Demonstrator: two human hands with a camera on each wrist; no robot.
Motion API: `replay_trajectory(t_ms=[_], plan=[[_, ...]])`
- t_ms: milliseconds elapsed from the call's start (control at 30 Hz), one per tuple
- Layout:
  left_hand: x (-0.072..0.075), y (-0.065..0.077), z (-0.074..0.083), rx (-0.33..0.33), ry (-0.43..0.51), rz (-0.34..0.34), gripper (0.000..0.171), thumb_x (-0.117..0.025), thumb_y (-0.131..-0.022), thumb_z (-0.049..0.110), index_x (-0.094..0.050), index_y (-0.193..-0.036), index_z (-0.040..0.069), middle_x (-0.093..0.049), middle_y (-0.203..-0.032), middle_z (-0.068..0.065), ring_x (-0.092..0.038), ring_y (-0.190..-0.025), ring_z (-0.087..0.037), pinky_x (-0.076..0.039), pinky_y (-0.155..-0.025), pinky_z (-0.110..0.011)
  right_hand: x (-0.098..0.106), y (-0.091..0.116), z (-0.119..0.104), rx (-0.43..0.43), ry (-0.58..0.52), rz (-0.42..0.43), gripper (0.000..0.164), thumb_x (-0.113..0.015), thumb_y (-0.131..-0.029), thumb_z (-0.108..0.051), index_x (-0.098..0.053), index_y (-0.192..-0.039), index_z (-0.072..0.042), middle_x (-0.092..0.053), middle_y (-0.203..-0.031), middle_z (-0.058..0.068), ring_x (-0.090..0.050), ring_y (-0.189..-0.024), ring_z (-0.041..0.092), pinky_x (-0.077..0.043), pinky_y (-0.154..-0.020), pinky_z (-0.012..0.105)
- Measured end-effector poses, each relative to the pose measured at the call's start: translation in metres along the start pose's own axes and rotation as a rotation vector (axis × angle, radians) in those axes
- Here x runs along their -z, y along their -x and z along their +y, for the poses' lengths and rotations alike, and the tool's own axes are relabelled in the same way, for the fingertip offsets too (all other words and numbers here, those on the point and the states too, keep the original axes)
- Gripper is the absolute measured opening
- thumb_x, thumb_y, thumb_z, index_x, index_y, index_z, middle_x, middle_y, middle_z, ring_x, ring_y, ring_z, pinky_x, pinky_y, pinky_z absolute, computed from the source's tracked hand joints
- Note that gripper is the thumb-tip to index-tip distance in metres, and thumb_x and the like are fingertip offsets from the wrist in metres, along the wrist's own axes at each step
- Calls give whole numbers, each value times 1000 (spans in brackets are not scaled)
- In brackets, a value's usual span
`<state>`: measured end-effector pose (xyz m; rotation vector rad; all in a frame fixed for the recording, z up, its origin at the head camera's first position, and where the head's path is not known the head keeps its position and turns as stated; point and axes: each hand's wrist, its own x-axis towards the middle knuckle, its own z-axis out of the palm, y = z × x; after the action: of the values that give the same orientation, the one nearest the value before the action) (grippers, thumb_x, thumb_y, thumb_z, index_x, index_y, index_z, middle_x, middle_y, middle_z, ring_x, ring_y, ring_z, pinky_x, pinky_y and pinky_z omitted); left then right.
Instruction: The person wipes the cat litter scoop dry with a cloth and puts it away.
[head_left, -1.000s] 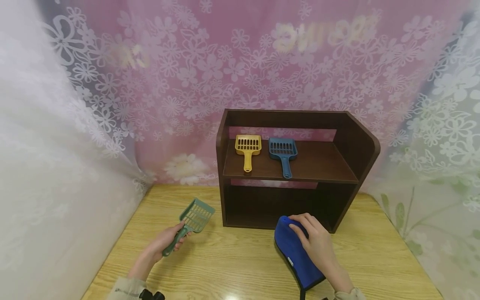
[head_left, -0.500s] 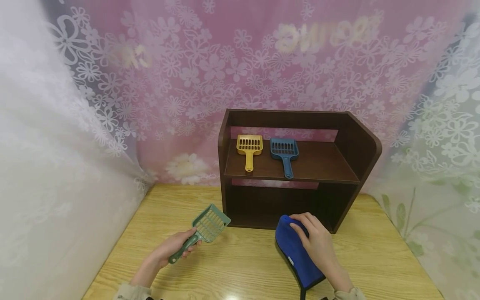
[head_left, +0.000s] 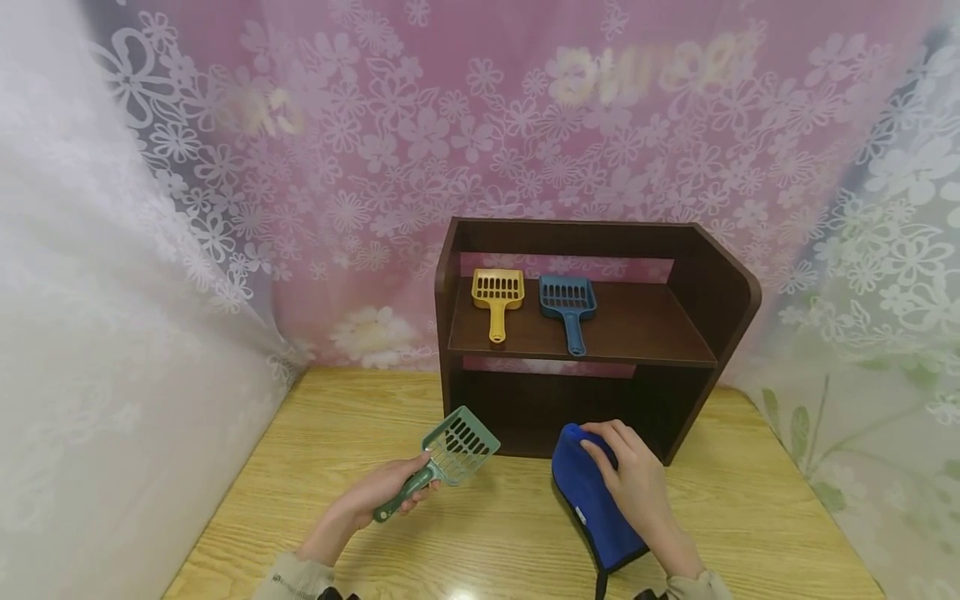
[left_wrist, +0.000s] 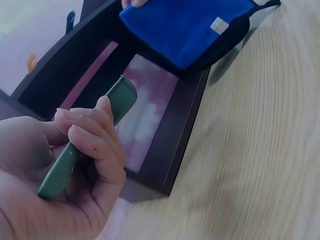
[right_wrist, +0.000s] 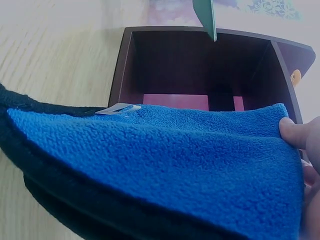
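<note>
My left hand (head_left: 375, 492) grips the handle of a green litter scoop (head_left: 406, 493), its slotted head tilted up toward the shelf unit. In the left wrist view the fingers curl round the scoop (left_wrist: 124, 97), which shows edge-on. My right hand (head_left: 637, 479) pinches the top edge of a blue fleece cloth (head_left: 588, 504) with black trim, a small white tag and a black strap. The cloth (right_wrist: 165, 145) hangs in soft folds from thumb and fingers in the right wrist view. A gap separates scoop and cloth, both held in front of the unit.
A dark brown two-tier shelf unit (head_left: 652, 325) stands at the back of the wooden table (head_left: 360, 400). On its upper shelf lie a yellow litter scoop (head_left: 497, 321) and a blue litter scoop (head_left: 573, 329). Floral curtains (head_left: 360, 208) close off the back and sides.
My left hand has carried the green scoop to the right, nearer the cloth, its head now just before the shelf unit. The right hand and cloth have risen only slightly.
</note>
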<state>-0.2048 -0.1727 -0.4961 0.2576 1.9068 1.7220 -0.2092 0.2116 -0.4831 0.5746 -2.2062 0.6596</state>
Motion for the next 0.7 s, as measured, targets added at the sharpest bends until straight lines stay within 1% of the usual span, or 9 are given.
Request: replay_trajectory(t_ms=[167, 267, 467, 600, 700], plan=[[-14, -13, 5, -15, -27, -14, 53, -39, -109, 48, -67, -108, 3, -50, -71, 4, -40, -54, -3, -38, -51, -17, 5, -10, 1, 6, 1, 20, 28, -81, -84, -6, -73, -110, -14, -68, -98, -2, -65, -88, 15, -52, -72, 27], [-23, -20, 6, -19, -32, -17, 53, -39, -109, 49, -67, -105, 4, -50, -71, 4, -40, -53, -3, -37, -51, -17, 9, -19, 2, 4, 17, 33, 28, -81, -84, -7, -72, -110, -13, -68, -99, 0, -65, -87, 16, -52, -71, 29], [-43, -33, 11, -40, -30, -37, 52, -39, -109, 49, -66, -105, 3, -51, -71, 4, -41, -53, -2, -37, -50, -16, 16, -37, 2, 22, 25, 58, 28, -81, -84, -6, -72, -110, -12, -68, -99, 2, -65, -86, 19, -52, -68, 34], [-55, -40, 16, -55, -42, -53, 52, -40, -109, 47, -66, -104, 3, -51, -70, 4, -42, -52, -2, -37, -49, -16, 17, -48, -3, 33, 13, 51, 28, -80, -85, -7, -72, -111, -13, -68, -100, 2, -65, -88, 18, -52, -69, 34], [-63, -44, 20, -63, -50, -59, 52, -40, -109, 47, -68, -103, 3, -51, -70, 3, -42, -52, -2, -37, -50, -17, 15, -54, -11, 34, -16, 36, 27, -80, -87, -9, -72, -112, -13, -68, -100, 2, -65, -88, 18, -53, -70, 35]])
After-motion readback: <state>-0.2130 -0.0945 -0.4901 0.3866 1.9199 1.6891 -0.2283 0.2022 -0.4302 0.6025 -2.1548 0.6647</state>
